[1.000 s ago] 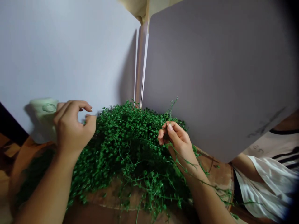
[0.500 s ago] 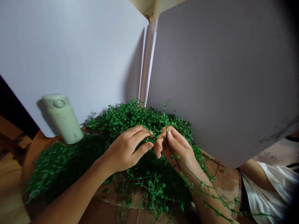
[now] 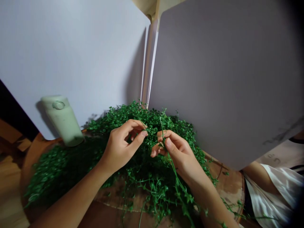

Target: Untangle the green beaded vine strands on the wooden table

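A large heap of green leafy stems [image 3: 133, 110] covers the middle of the round wooden table [image 3: 231, 177]. My right hand [image 3: 177, 150] pinches a long green stem [image 3: 177, 179] between thumb and forefinger. Its tip sticks up above the fingers, and the rest trails down beside my right forearm. Just to the left, my left hand [image 3: 122, 147] has thumb and fingertips drawn together on a small leafy sprig [image 3: 146, 129]. Greenery behind partly blends with it. A gap separates the two hands.
A pale green bottle [image 3: 64, 122] stands at the left of the heap. Two tall panels, a white one [image 3: 78, 53] and a grey one [image 3: 213, 79], meet behind it. At the right, another person's arm and white sleeve [image 3: 277, 186] show beyond the grey panel.
My left hand has moved up and left, its fingertips coming together. My right hand has shifted slightly left, and the stem's trailing part has swung inward from over the forearm.
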Motion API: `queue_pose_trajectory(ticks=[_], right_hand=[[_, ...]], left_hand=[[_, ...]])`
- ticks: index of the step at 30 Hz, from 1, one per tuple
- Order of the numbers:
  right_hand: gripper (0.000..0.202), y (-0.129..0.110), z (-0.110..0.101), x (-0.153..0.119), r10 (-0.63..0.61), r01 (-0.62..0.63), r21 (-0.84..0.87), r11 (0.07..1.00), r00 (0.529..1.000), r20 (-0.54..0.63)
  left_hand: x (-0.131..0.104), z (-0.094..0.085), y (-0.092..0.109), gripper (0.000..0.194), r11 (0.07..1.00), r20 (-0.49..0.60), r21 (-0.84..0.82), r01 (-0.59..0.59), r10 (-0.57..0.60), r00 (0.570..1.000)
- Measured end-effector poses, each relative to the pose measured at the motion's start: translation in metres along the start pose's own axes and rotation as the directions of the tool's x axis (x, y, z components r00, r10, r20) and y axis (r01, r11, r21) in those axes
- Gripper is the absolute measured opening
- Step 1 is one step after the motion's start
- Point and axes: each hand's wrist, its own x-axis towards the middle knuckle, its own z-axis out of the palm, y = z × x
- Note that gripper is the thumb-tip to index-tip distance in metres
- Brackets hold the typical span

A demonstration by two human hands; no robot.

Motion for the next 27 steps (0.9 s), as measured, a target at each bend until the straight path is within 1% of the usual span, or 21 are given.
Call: queue_pose_trajectory(ticks=[3, 4, 7, 9, 11, 14, 17, 19, 20, 21, 23, 27], right_hand=[[0.031, 0.003, -0.002, 0.0, -0.021, 0.017, 0.078, 0.997, 0.999, 0.046], [0.03, 0.003, -0.002, -0.001, -0.017, 0.011, 0.108, 0.994, 0.998, 0.057], [0.019, 0.003, -0.002, -0.001, -0.011, -0.003, 0.167, 0.986, 0.996, 0.086], [0.024, 0.003, -0.001, -0.001, -0.023, 0.012, 0.134, 0.991, 0.997, 0.079], [0.025, 0.005, 0.0, 0.0, -0.048, 0.047, 0.046, 0.998, 0.999, 0.024], [0.017, 0.009, 0.0, 0.003, -0.081, 0.076, -0.073, 0.994, 0.994, -0.068], [0.011, 0.011, -0.001, 0.005, -0.12, 0.107, -0.16, 0.981, 0.99, -0.07], [0.01, 0.009, 0.0, 0.004, -0.151, 0.129, -0.235, 0.963, 0.986, -0.076], [0.01, 0.008, 0.0, 0.004, -0.159, 0.131, -0.27, 0.954, 0.984, -0.084], [0.012, 0.008, 0.0, 0.004, -0.161, 0.127, -0.295, 0.947, 0.982, -0.095], [0.014, 0.008, 0.001, 0.004, -0.163, 0.123, -0.309, 0.943, 0.981, -0.107], [0.013, 0.011, 0.002, 0.007, -0.173, 0.141, -0.245, 0.959, 0.978, -0.114]], left_hand=[[0.002, 0.001, 0.0, 0.006, 0.993, -0.056, -0.091, 0.072, -0.078, 0.995], [0.003, 0.001, 0.0, 0.006, 0.99, -0.075, -0.114, 0.089, -0.098, 0.992], [0.006, 0.0, -0.001, 0.007, 0.984, -0.131, -0.139, 0.111, -0.13, 0.983], [0.007, -0.001, -0.003, 0.007, 0.988, -0.161, -0.117, 0.102, -0.121, 0.98], [0.006, 0.0, -0.005, 0.006, 0.995, -0.186, -0.06, 0.074, -0.084, 0.979], [0.001, 0.003, -0.004, 0.002, 0.997, -0.188, 0.072, -0.005, 0.019, 0.982], [-0.003, 0.007, 0.0, 0.004, 0.972, -0.135, 0.177, -0.157, 0.182, 0.974], [-0.004, 0.009, 0.003, 0.007, 0.944, -0.122, 0.204, -0.259, 0.287, 0.95], [-0.004, 0.01, 0.004, 0.008, 0.935, -0.122, 0.205, -0.289, 0.318, 0.94], [-0.004, 0.011, 0.005, 0.009, 0.932, -0.118, 0.2, -0.302, 0.329, 0.937], [-0.004, 0.011, 0.006, 0.01, 0.939, -0.101, 0.174, -0.296, 0.316, 0.943], [-0.005, 0.008, 0.005, 0.011, 0.962, -0.064, 0.131, -0.238, 0.248, 0.967]])
